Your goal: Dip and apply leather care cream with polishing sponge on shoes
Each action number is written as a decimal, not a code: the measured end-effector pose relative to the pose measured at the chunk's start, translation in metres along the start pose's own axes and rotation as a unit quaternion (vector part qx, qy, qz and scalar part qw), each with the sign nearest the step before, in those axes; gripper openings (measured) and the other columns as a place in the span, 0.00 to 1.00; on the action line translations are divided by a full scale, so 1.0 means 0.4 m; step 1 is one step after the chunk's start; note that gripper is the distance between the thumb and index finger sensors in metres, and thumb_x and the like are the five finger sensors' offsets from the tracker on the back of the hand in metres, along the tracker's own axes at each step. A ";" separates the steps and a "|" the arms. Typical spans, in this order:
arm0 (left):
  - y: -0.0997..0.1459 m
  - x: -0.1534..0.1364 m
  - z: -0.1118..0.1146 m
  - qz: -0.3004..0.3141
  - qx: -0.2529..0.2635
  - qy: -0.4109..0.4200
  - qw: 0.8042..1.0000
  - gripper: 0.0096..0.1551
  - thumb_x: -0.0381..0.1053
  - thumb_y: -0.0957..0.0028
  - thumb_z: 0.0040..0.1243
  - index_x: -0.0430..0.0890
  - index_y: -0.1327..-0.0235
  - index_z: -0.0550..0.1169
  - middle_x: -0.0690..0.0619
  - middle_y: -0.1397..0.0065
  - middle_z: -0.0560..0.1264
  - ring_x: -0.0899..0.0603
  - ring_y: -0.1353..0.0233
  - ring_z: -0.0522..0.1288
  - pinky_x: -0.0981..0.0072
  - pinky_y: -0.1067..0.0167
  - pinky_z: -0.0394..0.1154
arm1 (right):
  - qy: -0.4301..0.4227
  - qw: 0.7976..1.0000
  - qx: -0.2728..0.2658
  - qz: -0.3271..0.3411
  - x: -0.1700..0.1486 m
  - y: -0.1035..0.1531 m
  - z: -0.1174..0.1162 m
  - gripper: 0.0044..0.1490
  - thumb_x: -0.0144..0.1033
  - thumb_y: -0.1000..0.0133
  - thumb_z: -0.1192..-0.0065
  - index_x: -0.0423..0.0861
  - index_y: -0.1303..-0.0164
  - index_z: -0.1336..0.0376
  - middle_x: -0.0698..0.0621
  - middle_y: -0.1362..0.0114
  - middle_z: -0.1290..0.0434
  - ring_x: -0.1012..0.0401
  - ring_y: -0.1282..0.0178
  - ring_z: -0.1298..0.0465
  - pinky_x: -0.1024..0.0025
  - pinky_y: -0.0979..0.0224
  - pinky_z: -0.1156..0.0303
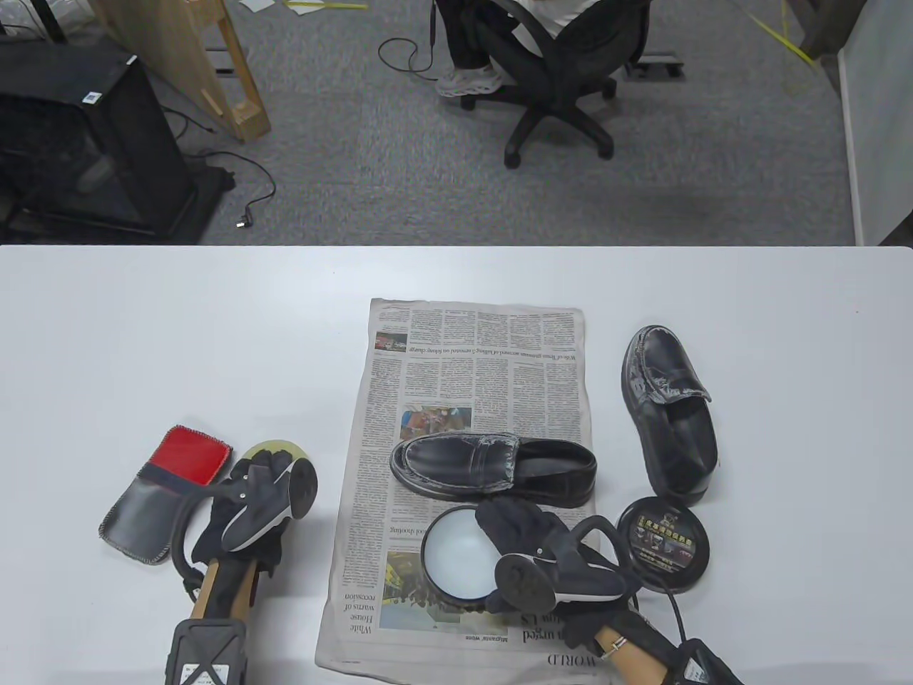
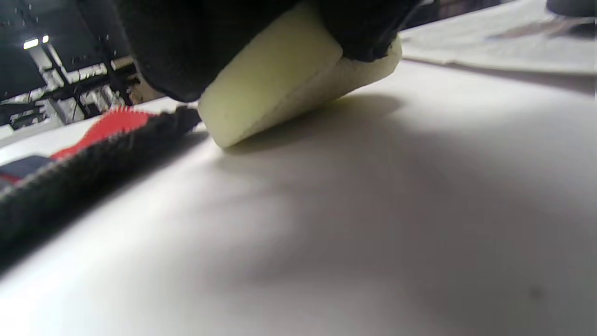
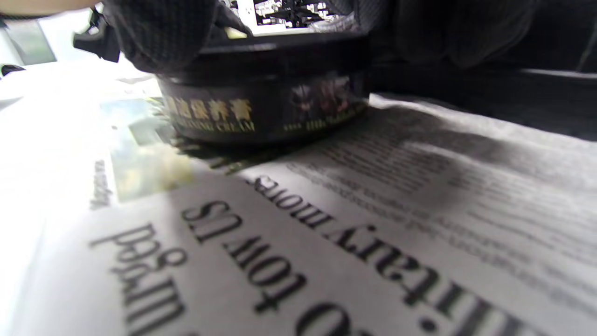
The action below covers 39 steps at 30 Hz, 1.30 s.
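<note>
Far left on the white bench (image 1: 214,321) lies a red and grey cloth (image 1: 162,492), flat, at about nine o'clock from the newspaper. Just beside it, the left hand (image 1: 246,499) has its grip curled round the pale yellow polishing sponge (image 2: 289,79); the left wrist view shows the sponge tilted, one edge down on the bench, gloved fingers (image 2: 186,46) wrapped over its top.

The newspaper (image 1: 471,357) lies spread in the middle. One black loafer (image 1: 492,467) sits across it on its sole, toe pointing to nine o'clock. At six o'clock from that shoe stands the open tin of leather care cream (image 1: 456,556), white cream showing. The right hand (image 1: 531,542) grips the tin at its three o'clock rim, fingers over the edge.

Off the paper, at three o'clock from the tin, the black lid (image 1: 663,546) lies on the bench. At twelve o'clock from the lid, the second loafer (image 1: 669,414) lies toe pointing away, smeared whitish on its upper.
</note>
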State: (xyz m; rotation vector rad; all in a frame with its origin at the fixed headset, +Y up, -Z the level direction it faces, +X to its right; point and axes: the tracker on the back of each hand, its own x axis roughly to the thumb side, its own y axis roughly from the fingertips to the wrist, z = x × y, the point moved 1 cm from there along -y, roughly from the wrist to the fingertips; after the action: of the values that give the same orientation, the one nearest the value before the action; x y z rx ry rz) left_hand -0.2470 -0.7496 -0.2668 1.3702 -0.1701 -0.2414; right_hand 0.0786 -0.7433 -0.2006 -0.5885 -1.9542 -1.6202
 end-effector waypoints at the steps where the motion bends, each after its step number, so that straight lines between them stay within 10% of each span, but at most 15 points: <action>1: 0.012 0.004 -0.019 0.012 0.025 0.015 0.999 0.29 0.53 0.37 0.53 0.50 0.22 0.68 0.48 0.19 0.72 0.40 0.24 0.74 0.48 0.28 0.74 | -0.002 1.000 0.001 -0.002 -0.003 -0.004 -0.004 0.71 0.68 0.51 0.46 0.33 0.10 0.61 0.31 0.13 0.49 0.36 0.18 0.38 0.40 0.23 0.34; 6: 0.112 0.113 -0.144 0.183 0.146 0.120 0.965 0.28 0.53 0.37 0.54 0.51 0.23 0.69 0.49 0.20 0.73 0.41 0.25 0.75 0.49 0.30 0.74 | -0.044 0.999 0.013 -0.006 -0.022 -0.007 -0.010 0.72 0.67 0.52 0.45 0.32 0.10 0.60 0.31 0.13 0.47 0.37 0.19 0.37 0.40 0.23 0.34; 13: 0.275 0.370 -0.172 0.382 0.178 -0.007 0.907 0.28 0.53 0.39 0.54 0.54 0.24 0.70 0.53 0.21 0.75 0.44 0.25 0.76 0.52 0.29 0.75 | -0.069 0.997 0.018 -0.011 -0.037 -0.006 -0.015 0.71 0.66 0.52 0.43 0.33 0.11 0.59 0.32 0.14 0.46 0.38 0.18 0.37 0.41 0.23 0.34; 23: 0.267 0.499 -0.114 0.393 0.143 -0.093 0.904 0.28 0.53 0.38 0.52 0.51 0.25 0.70 0.51 0.23 0.75 0.44 0.27 0.76 0.50 0.27 0.73 | -0.071 0.997 0.014 -0.015 -0.041 -0.010 -0.013 0.70 0.65 0.53 0.42 0.34 0.11 0.58 0.34 0.14 0.44 0.38 0.18 0.36 0.41 0.23 0.34; 39: 0.255 0.480 -0.124 0.421 0.068 -0.043 0.903 0.28 0.52 0.38 0.54 0.46 0.26 0.71 0.48 0.26 0.76 0.43 0.30 0.76 0.48 0.30 0.73 | -0.047 0.998 0.045 -0.016 -0.018 -0.016 -0.010 0.68 0.62 0.49 0.45 0.32 0.11 0.61 0.31 0.14 0.45 0.36 0.18 0.37 0.40 0.24 0.34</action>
State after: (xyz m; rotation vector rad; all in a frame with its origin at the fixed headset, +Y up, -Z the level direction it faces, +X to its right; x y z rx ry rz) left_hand -0.0420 -0.7359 -0.1804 1.3043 -0.8415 0.4476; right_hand 0.0806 -0.7483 -0.2093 -0.6102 -2.1025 -1.5385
